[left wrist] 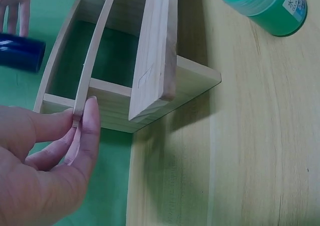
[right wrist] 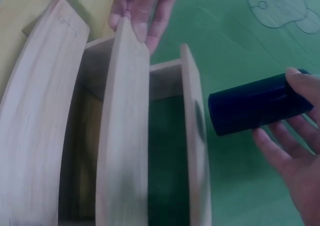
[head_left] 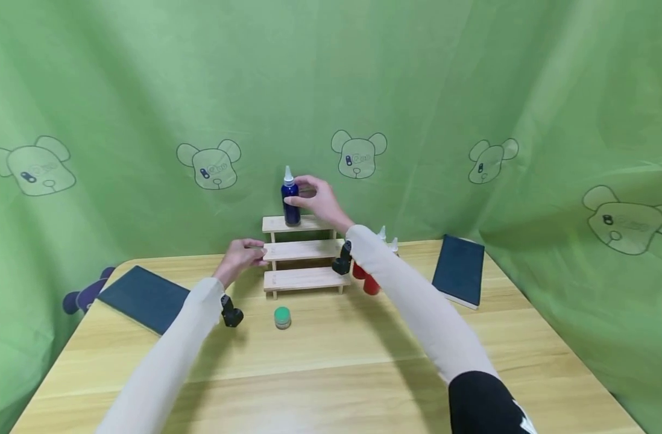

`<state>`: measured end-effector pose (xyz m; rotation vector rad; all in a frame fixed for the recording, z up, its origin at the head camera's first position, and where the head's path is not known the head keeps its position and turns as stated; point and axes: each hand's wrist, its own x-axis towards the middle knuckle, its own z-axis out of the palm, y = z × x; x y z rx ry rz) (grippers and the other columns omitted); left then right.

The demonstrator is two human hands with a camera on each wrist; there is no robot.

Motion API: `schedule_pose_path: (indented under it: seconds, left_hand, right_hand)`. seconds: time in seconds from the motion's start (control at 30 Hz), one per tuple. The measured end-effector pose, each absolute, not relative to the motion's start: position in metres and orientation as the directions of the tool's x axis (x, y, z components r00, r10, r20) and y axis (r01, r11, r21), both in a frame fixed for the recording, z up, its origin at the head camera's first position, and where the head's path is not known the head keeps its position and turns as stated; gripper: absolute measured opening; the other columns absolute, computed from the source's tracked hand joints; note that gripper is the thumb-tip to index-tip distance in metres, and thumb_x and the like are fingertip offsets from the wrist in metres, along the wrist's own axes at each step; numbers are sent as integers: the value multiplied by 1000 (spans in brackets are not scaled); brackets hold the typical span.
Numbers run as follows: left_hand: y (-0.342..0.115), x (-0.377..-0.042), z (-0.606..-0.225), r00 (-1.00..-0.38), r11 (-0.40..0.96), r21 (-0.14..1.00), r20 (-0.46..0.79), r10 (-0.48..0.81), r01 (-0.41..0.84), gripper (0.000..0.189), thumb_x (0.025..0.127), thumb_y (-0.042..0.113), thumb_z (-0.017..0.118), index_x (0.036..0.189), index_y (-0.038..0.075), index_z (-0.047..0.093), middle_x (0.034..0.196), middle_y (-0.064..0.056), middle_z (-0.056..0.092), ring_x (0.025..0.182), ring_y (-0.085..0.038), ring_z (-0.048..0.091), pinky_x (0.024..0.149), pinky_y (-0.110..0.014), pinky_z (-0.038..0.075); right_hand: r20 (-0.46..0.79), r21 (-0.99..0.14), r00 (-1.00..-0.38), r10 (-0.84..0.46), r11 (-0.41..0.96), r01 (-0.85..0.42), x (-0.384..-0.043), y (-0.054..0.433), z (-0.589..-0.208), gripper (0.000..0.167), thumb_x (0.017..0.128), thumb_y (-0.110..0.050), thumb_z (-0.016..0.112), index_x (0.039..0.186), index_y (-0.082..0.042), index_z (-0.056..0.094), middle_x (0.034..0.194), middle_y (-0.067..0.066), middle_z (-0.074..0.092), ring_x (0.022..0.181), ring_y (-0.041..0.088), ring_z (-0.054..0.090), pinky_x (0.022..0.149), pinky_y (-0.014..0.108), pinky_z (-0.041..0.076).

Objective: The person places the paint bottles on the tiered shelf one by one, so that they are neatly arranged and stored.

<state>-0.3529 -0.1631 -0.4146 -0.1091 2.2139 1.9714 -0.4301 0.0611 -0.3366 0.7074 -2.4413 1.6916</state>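
Note:
A three-tier wooden step shelf [head_left: 306, 278] stands at the back of the table. My right hand [head_left: 321, 202] grips a dark blue bottle [head_left: 291, 214] with a pointed white nozzle cap, thumb on one side and fingers on the other. The bottle is upright over the left part of the top tier; in the right wrist view its base [right wrist: 216, 115] is a little apart from the board. At the left end of the middle tier [left wrist: 102, 41], my left hand [left wrist: 50, 161] pinches the board between thumb and fingers.
In front of the shelf sits a small green-lidded jar [head_left: 282, 318]. Red bottles [head_left: 371, 285] with white nozzles stand right of the shelf, partly behind my right arm. One dark book [head_left: 144, 299] lies at left, another dark book [head_left: 459, 270] at right. A green curtain [head_left: 287, 90] hangs behind.

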Motion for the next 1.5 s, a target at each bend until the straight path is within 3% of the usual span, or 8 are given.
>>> schedule_pose_path:
  seconds: [0.4,0.57,0.9,1.2,1.5]
  left_hand:
    - [-162,-351,-413,-984,137,978,-168,60,-159,43,103,-5,57,144,-15,48,131,-32,60,78,-12,70,101,-35,62]
    - [-158,-354,-413,-983,140,976,-174,50,-166,42,102,-7,57,142,-17,49,132,-33,59,75,-12,69,96,-32,65]
    - [-162,-359,-416,-966,171,954,-256,30,-247,39,102,-1,62,139,-12,53,122,-21,63,76,-12,68,101,-35,63]
    - [-162,-362,-415,-965,84,965,-254,60,-249,41,101,-3,64,139,-12,51,105,-12,64,75,-13,68,87,-27,67]
    - [-165,-361,-416,-970,65,970,-237,47,-234,43,100,-4,64,140,-13,51,104,-13,66,73,-13,70,87,-28,67]
  right_hand:
    - [346,-864,-894,-284,276,-421,-437,50,-353,59,93,-18,81,145,-4,57,136,19,67,120,34,67,106,39,60]
    - [349,-861,-894,-280,280,-424,-435,51,-355,60,94,-18,81,146,-4,56,137,20,66,120,34,67,104,40,62]
    - [326,-867,-905,-274,296,-402,-429,48,-356,60,93,-18,81,147,-4,56,137,20,66,121,33,67,99,35,64]
    - [316,-880,-918,-242,286,-378,-428,50,-352,59,93,-17,82,145,-5,57,134,20,68,119,33,67,94,41,66]
    - [242,-848,-920,-309,393,-355,-426,49,-337,62,96,-22,79,151,-12,52,135,20,66,124,32,63,110,46,56]
